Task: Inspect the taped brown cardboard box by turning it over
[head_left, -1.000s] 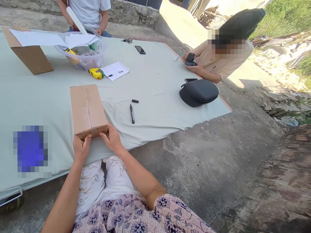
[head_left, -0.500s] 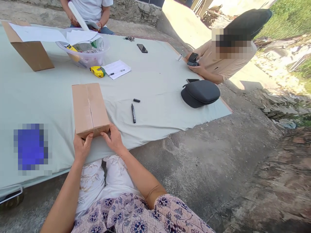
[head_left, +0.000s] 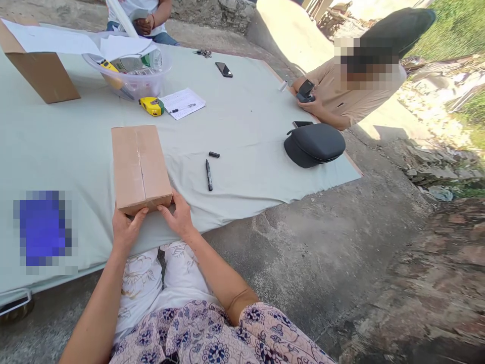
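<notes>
A closed brown cardboard box with a taped seam along its top is at the near edge of the cloth-covered table. My left hand grips its near left corner, thumb on the front face. At the near right corner my right hand holds it the same way. The fingers under and beside the box are partly hidden. Right of the box lies an uncapped black marker, with its black cap just beyond it.
Farther back are a yellow tape measure, a written sheet with a pen, a plastic basin, an open carton and a phone. A black case sits at right, near a seated person holding a device.
My hands keep their hold on the box, which has barely moved. The view has shifted slightly. Across the table, the other person's hands have moved a little around a grey item.
</notes>
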{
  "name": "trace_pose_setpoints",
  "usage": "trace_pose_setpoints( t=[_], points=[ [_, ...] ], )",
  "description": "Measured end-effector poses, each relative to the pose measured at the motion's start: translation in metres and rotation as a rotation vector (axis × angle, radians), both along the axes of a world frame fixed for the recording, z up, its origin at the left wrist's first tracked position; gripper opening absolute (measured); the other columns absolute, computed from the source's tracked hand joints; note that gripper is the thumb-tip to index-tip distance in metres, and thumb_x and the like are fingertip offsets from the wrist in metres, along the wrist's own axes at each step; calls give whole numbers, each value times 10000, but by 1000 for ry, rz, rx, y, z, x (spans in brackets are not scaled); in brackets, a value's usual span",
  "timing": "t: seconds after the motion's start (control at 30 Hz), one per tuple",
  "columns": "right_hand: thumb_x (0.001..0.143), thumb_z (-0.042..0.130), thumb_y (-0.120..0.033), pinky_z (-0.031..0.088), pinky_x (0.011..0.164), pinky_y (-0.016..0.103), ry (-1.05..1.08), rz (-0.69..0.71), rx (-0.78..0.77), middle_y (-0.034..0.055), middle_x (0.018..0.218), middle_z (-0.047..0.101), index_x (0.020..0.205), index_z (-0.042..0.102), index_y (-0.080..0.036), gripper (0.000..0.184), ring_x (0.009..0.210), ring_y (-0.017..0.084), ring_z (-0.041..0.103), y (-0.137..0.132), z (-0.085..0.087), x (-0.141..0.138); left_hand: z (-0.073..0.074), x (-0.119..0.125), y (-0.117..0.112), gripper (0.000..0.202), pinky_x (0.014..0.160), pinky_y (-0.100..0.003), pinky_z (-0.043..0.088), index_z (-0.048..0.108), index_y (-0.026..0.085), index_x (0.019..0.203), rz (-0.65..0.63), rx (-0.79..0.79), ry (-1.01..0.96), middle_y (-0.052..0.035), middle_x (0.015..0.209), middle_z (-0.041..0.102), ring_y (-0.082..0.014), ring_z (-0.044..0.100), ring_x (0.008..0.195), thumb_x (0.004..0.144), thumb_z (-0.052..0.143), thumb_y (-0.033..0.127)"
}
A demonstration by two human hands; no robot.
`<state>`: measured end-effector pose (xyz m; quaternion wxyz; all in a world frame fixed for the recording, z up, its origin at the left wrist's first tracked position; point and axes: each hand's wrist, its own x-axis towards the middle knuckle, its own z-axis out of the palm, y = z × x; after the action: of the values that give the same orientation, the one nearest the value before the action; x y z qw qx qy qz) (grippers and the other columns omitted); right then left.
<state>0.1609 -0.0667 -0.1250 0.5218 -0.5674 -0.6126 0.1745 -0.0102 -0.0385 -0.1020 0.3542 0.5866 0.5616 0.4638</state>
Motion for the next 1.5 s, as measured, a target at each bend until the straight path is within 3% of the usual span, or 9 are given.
trace_pose_setpoints(
  t=[0.2,0.33,0.53,0.63,0.77,0.93,1.1,1.2,1.5],
  points=[
    [900,669,-441,538,1024,416,25,-159,199,131,1283,681,1389,530,-226,552,1188,241,642,-14,26,9,-2,-5,1,638,827,-454,563,696,175,818,-31,-55,220,-149,858,747,-372,696,955,732,536,787],
    [947,592,-342,477,1084,449,-93,-161,206,103,1244,699,1247,637,-254,316,1207,241,620,-13,54,13,4,6,0,638,823,-420,523,719,167,917,-15,11,378,-179,968,749,-368,681,1022,814,436,729],
    [976,517,-329,444,1114,451,-169,-118,103,97,1288,660,1249,652,-270,310,1241,239,583,0,58,14,35,6,-17,507,550,-326,367,612,227,601,-42,-194,482,-46,515,593,-222,549,521,820,460,658],
    [980,521,-332,464,1099,449,-146,-131,122,97,1260,658,1253,654,-280,308,1219,235,590,1,54,12,54,-3,-40,404,540,-297,370,654,229,648,6,-86,433,9,496,567,-165,521,494,857,525,550],
    [981,542,-331,498,1069,422,-160,-133,128,81,1227,665,1209,683,-299,270,1172,219,612,-1,56,6,74,-16,-50,261,655,-361,497,751,224,956,309,481,346,-38,734,692,-210,618,649,863,615,427],
    [994,531,-293,501,1084,386,-220,-114,151,75,1229,669,1185,716,-292,266,1183,195,611,2,62,-2,85,-23,-13,843,1069,-549,479,426,93,1523,135,701,438,-229,1460,539,-382,490,1387,825,674,495],
    [1000,493,-249,488,1135,423,-194,-45,174,82,1243,674,1160,730,-280,288,1243,204,594,7,64,1,71,-9,11,661,1185,-488,403,475,128,1481,33,334,297,-190,1486,545,-308,518,1389,979,441,558],
    [998,506,-281,518,1103,441,-107,-92,182,111,1278,645,1092,730,-246,246,1238,220,603,10,59,7,46,-6,15,668,1055,-407,512,526,187,1402,23,133,92,-151,1369,631,-263,626,1222,937,469,663],
    [936,628,-426,603,890,330,377,-117,143,90,1203,654,1218,603,-251,333,1109,188,663,26,18,15,2,-1,9,687,901,-398,555,564,163,1304,130,95,251,-142,1142,692,-239,679,991,956,342,712]
  ],
)
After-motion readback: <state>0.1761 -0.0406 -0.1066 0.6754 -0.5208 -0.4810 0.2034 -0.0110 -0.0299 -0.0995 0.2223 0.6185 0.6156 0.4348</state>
